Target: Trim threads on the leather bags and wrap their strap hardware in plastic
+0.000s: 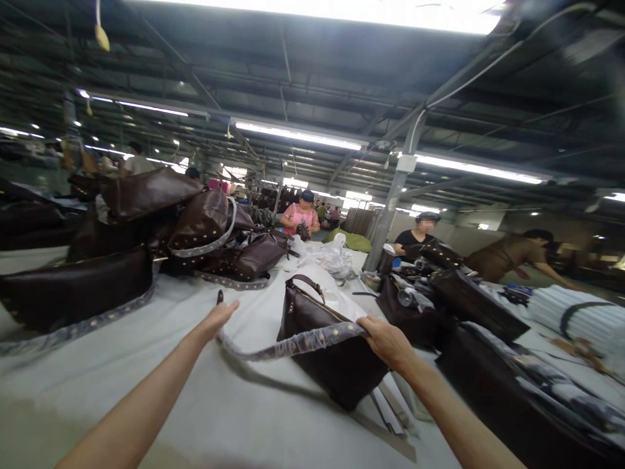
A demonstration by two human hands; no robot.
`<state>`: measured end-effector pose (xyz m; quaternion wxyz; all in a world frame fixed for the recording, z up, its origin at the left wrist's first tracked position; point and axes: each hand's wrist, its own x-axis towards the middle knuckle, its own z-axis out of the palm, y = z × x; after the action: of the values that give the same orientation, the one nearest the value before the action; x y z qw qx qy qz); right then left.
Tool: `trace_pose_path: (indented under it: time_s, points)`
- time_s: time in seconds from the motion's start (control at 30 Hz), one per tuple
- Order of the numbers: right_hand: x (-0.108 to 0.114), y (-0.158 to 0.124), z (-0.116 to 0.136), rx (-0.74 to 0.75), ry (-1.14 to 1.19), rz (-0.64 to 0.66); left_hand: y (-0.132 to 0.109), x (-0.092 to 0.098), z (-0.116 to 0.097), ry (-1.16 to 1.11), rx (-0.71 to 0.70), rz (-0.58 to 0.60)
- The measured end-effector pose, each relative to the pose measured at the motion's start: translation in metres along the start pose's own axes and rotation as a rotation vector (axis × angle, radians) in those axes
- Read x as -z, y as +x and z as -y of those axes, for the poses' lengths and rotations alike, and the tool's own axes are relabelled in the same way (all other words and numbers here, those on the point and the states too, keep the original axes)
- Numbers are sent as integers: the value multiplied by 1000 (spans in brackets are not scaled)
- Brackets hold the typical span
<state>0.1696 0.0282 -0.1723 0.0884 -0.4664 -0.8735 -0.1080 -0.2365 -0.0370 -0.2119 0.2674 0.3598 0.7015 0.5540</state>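
Note:
A dark brown leather bag (336, 358) stands on the white-covered table, with a short buckled handle on top. Across its front runs a studded strap (297, 343) wrapped in clear plastic. My right hand (385, 339) grips this strap at the bag's upper right edge. Left of the bag, my left hand (219, 319) is closed around the strap's other end, its thumb pointing right and a small dark tip showing above the fingers. Between my hands the strap sags in a curve over the cloth.
Brown bags are piled on the left (146, 195), and more bags (488, 384) lie at the right beside a white ribbed bundle (576, 319). White paper strips (388, 407) lie under the bag. Clear plastic (332, 257) is heaped behind. Several people work beyond, near a post (395, 208).

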Motion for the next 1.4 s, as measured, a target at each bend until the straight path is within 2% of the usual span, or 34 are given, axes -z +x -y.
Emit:
trace_pose_path:
  time_s: [0.1,0.2,0.27,0.37,0.47,0.53,0.6,0.7,0.83,1.0,1.07,1.17,1.27,1.4]
  points:
    - [-1,2,0,-13,76,-46,-30,-30,3,21,-96,194]
    - [2,1,-4,-21,118,-88,-57,-66,-5,64,-300,567]
    - [6,-2,-5,-15,129,-170,-67,-87,-15,101,-367,743]
    - [17,-6,4,76,24,-322,-69,-106,-37,116,-358,838]
    - [28,-1,26,289,-99,-339,-64,-109,-70,97,-377,928]
    - [34,7,38,342,-122,-300,-60,-104,-96,67,-389,1014]
    - [38,16,38,245,-108,-265,-58,-96,-119,38,-379,1086]
    - [36,22,18,71,-65,-230,-53,-80,-141,32,-332,1137]
    - [25,15,-16,-10,-17,-257,-43,-59,-143,58,-228,1158]
    - [22,11,-44,-159,148,-347,-33,-29,-124,141,-134,1208]
    - [28,12,-49,-183,321,-321,-30,-16,-116,153,-98,1153]
    - [35,16,-48,-138,578,-197,-21,2,-111,56,-91,989]
    - [30,18,-44,-99,666,-80,-2,18,-121,9,-125,906]
    - [11,8,-44,-122,732,4,19,37,-142,39,-192,887]
